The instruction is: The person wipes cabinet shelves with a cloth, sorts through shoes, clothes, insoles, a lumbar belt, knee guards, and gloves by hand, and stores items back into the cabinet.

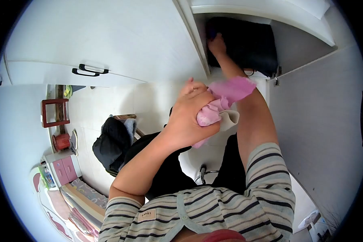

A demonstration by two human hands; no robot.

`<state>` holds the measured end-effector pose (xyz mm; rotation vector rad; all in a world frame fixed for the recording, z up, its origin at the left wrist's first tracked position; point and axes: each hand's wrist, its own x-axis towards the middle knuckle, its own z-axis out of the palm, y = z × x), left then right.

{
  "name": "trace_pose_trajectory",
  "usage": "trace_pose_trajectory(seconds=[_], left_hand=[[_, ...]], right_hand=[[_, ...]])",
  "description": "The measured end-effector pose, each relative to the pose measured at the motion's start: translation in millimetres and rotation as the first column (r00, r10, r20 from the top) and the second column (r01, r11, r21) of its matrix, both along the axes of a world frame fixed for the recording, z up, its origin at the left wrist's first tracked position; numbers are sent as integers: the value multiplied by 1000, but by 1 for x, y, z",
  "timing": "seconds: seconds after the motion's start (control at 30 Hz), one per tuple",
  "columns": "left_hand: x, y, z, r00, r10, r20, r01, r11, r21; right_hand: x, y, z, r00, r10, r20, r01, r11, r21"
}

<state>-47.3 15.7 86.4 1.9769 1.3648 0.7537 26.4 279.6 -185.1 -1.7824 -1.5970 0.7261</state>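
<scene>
My left hand (193,109) is closed round a crumpled pink cloth (232,89). One end of it spreads out over my right forearm, and a cream-coloured fold (230,119) hangs out beside it. My right arm reaches into an open white cabinet (302,50). In there, my right hand (218,45) is at the left edge of a bulky black fabric item (248,46), perhaps a bag or folded clothing. Its fingers look curled near a small dark-blue patch (212,33), but what they grip is too dark to make out.
An open cabinet door (318,121) stands on the right. White closed doors with black handles (88,70) lie to the left. A black garment or bag (111,141) rests on a wooden stool (125,117). Further left are a red pot (61,142) and a pink-drawered bedside cabinet (64,169).
</scene>
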Motion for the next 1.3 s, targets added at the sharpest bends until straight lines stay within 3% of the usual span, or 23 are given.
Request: trace_pose_trajectory(seconds=[0.07, 0.1, 0.17, 0.2, 0.27, 0.3, 0.37, 0.4, 0.47, 0.5, 0.57, 0.63, 0.7, 0.73, 0.87, 0.97, 1.0, 1.07, 1.17, 1.3], left_hand=[[2, 3, 6, 991, -84, -102, 101, 979, 176], [2, 2, 5, 991, -89, -101, 106, 978, 177], [3, -4, 0, 992, -121, 19, 121, 992, 19], [4, -7, -2, 992, -124, 20, 123, 992, 20], [7, -11, -6, 999, -36, 14, 36, 999, -40], [6, -10, -4, 999, -33, 15, 34, 999, -35], [3, -10, 2, 995, 62, 73, -44, 973, -227], [1, -10, 2, 995, 71, 75, -52, 972, -227], [-4, -4, 0, 965, 200, 170, -133, 930, -342], [-7, 0, -1, 961, 208, 184, -138, 932, -336], [-13, 7, -1, 896, 301, 325, -178, 916, -359], [-12, 10, 4, 869, 324, 375, -181, 912, -367], [-8, 11, 12, 837, 366, 407, -165, 878, -450], [-7, 12, 8, 814, 379, 440, -163, 877, -453], [-5, 10, -4, 777, 389, 495, -147, 876, -459], [-10, 4, -5, 778, 395, 489, -162, 878, -451], [-13, 3, -3, 775, 415, 476, -176, 866, -468], [-18, 3, 0, 769, 436, 467, -193, 855, -481], [-28, 4, 2, 776, 444, 449, -222, 857, -464], [-40, 6, 0, 788, 467, 400, -252, 839, -483]], right_hand=[[-6, 3, -7, 974, -108, -200, 72, 981, -180], [-3, 4, -9, 973, -113, -199, 77, 981, -179], [5, 6, -13, 995, -17, -99, -1, 984, -178], [9, 5, -11, 995, -19, -98, 2, 984, -177], [15, 1, -6, 987, 154, -55, -160, 976, -147], [17, -2, -2, 986, 156, -54, -163, 976, -142], [18, -13, 6, 996, 68, -65, -78, 983, -168], [23, -16, 9, 995, 76, -63, -86, 982, -168], [42, -18, 17, 922, 65, -381, -140, 975, -174], [52, -25, 31, 926, 77, -369, -148, 975, -168], [76, -42, 71, 824, 169, -541, -288, 947, -142], [84, -53, 75, 835, 180, -521, -283, 951, -124], [94, -71, 77, 706, 32, -708, -317, 908, -275], [96, -76, 75, 695, -23, -719, -290, 906, -309], [94, -83, 54, 724, -166, -670, -128, 921, -367], [88, -82, 35, 843, -214, -493, 53, 946, -320], [83, -85, 39, 843, -209, -496, 49, 947, -317], [73, -88, 47, 831, -338, -441, 207, 925, -317], [82, -63, 13, 885, -248, -395, 89, 921, -379], [107, -61, 31, 958, -175, -226, 95, 940, -327]])
